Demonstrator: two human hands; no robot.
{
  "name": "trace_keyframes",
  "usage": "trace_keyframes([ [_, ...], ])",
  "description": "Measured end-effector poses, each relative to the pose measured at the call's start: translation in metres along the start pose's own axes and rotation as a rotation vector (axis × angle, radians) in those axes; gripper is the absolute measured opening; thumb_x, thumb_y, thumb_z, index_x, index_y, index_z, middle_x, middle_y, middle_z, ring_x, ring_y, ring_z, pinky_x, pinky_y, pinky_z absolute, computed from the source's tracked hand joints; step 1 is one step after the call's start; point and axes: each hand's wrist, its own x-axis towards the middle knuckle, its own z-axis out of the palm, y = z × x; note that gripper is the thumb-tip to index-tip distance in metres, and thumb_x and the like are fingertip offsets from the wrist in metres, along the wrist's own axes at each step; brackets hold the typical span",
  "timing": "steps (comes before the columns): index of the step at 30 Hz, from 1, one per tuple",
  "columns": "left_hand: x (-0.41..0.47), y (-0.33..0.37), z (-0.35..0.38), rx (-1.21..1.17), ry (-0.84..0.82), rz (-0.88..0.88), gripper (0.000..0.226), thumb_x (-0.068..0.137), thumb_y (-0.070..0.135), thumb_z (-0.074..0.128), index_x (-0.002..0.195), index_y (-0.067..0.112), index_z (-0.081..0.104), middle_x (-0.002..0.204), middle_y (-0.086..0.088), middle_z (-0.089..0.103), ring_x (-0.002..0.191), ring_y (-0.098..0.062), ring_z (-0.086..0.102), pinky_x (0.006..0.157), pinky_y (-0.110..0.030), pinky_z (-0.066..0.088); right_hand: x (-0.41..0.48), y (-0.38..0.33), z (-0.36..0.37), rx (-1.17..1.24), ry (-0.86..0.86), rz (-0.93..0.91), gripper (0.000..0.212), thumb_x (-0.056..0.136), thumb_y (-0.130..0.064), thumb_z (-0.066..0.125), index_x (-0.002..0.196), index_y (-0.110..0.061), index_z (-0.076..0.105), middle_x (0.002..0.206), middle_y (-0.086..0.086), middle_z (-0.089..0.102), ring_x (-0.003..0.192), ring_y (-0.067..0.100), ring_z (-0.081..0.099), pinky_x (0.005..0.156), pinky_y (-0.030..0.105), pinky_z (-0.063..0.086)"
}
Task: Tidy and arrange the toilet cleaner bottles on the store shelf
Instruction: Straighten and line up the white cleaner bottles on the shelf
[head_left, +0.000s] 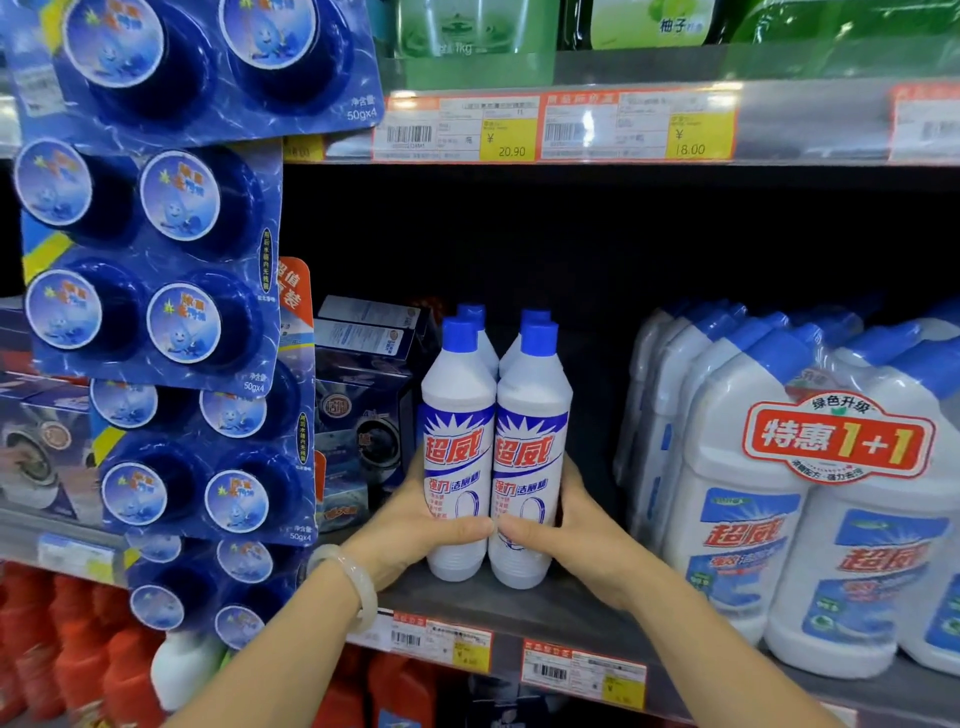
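Two white toilet cleaner bottles with blue caps stand side by side near the shelf's front edge, the left bottle (457, 457) touching the right bottle (530, 467). Behind them the caps of two more bottles (535, 314) show. My left hand (415, 525) wraps around the left bottle's lower part, thumb across its front. The right bottle's lower part is gripped by my right hand (566, 535), its thumb meeting the left thumb in front. A pale bangle (358, 582) sits on my left wrist.
Large shrink-wrapped white twin-pack bottles (810, 493) fill the shelf's right side. Blue boxes (363, 395) stand left of the bottles. Hanging blue blister packs (156, 260) cover the left. Price tags (582, 670) line the grey shelf edge (509, 618); red bottles (78, 649) sit below.
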Motion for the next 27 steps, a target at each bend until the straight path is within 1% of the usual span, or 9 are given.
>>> trace_keyframes([
  [7, 0.002, 0.003, 0.007, -0.02, -0.044, 0.009, 0.094, 0.047, 0.022, 0.084, 0.13, 0.025, 0.039, 0.122, 0.002, 0.063, 0.112, -0.012, 0.06, 0.099, -0.038, 0.047, -0.005, -0.002, -0.001, -0.044, 0.044, 0.016, 0.09, 0.075, -0.013, 0.075, 0.142, -0.031, 0.016, 0.126, -0.013, 0.051, 0.112, 0.002, 0.053, 0.083, 0.018, 0.05],
  [10, -0.003, 0.011, 0.007, 0.028, -0.033, 0.008, 0.092, 0.045, 0.024, 0.085, 0.125, 0.033, 0.04, 0.119, 0.008, 0.063, 0.111, -0.009, 0.06, 0.098, -0.036, 0.048, -0.009, -0.009, 0.002, -0.104, 0.054, 0.023, 0.095, 0.074, -0.016, 0.076, 0.143, -0.03, 0.013, 0.131, -0.011, 0.049, 0.115, 0.0, 0.052, 0.094, 0.023, 0.049],
  [12, -0.011, 0.018, 0.014, 0.077, 0.073, 0.039, 0.103, 0.048, 0.02, 0.089, 0.133, 0.033, 0.033, 0.121, 0.012, 0.059, 0.107, -0.002, 0.06, 0.101, -0.038, 0.045, -0.018, -0.017, 0.003, -0.159, 0.114, 0.06, 0.105, 0.071, -0.024, 0.079, 0.146, -0.028, 0.006, 0.144, -0.006, 0.039, 0.127, 0.008, 0.045, 0.106, 0.033, 0.041],
  [14, -0.029, 0.025, 0.032, 0.102, 0.328, 0.104, 0.103, 0.057, 0.015, 0.086, 0.138, 0.035, 0.025, 0.128, 0.017, 0.048, 0.107, 0.007, 0.053, 0.1, -0.028, 0.042, -0.039, -0.023, -0.003, -0.239, 0.213, 0.107, 0.108, 0.071, -0.032, 0.078, 0.148, -0.026, 0.003, 0.151, -0.005, 0.027, 0.137, 0.013, 0.031, 0.112, 0.036, 0.033],
  [17, -0.065, 0.032, 0.077, 0.184, 0.569, 0.355, 0.084, 0.06, 0.039, 0.083, 0.127, 0.046, 0.032, 0.13, 0.024, 0.039, 0.116, 0.014, 0.041, 0.093, -0.007, 0.036, -0.095, -0.024, -0.022, -0.302, 0.373, 0.006, 0.058, 0.075, -0.029, 0.074, 0.125, -0.033, 0.044, 0.133, -0.014, 0.048, 0.119, -0.002, 0.05, 0.1, 0.022, 0.046],
  [19, -0.071, 0.032, 0.109, 0.265, 0.401, 0.453, 0.073, 0.06, 0.05, 0.074, 0.124, 0.044, 0.04, 0.129, 0.032, 0.039, 0.122, 0.012, 0.038, 0.096, -0.003, 0.032, -0.131, -0.02, -0.039, -0.291, 0.57, -0.056, 0.033, 0.073, -0.021, 0.075, 0.097, -0.036, 0.059, 0.108, -0.011, 0.064, 0.091, -0.007, 0.061, 0.078, 0.008, 0.05],
  [21, -0.061, 0.034, 0.137, 0.244, 0.198, 0.367, 0.082, 0.055, 0.058, 0.069, 0.127, 0.048, 0.033, 0.131, 0.045, 0.026, 0.125, 0.018, 0.028, 0.1, -0.003, 0.025, -0.157, -0.011, -0.061, -0.27, 0.821, -0.106, 0.038, 0.069, -0.011, 0.076, 0.094, -0.035, 0.06, 0.101, -0.005, 0.064, 0.086, -0.005, 0.06, 0.069, 0.005, 0.048],
  [24, -0.037, 0.043, 0.168, 0.166, 0.067, 0.179, 0.113, 0.055, 0.048, 0.081, 0.14, 0.044, 0.007, 0.134, 0.041, 0.01, 0.126, 0.015, 0.016, 0.102, -0.01, 0.017, -0.176, -0.002, -0.091, -0.286, 0.997, -0.076, 0.068, 0.068, -0.004, 0.076, 0.127, -0.021, 0.045, 0.118, -0.003, 0.05, 0.104, 0.002, 0.052, 0.091, 0.023, 0.047],
  [27, -0.013, 0.046, 0.182, 0.115, 0.017, 0.111, 0.117, 0.06, 0.031, 0.084, 0.144, 0.034, 0.003, 0.137, 0.023, 0.021, 0.121, 0.008, 0.029, 0.088, -0.001, 0.029, -0.177, 0.0, -0.109, -0.152, 0.864, 0.043, 0.08, 0.073, -0.012, 0.074, 0.14, -0.02, 0.03, 0.128, -0.007, 0.042, 0.119, 0.01, 0.042, 0.101, 0.034, 0.038],
])
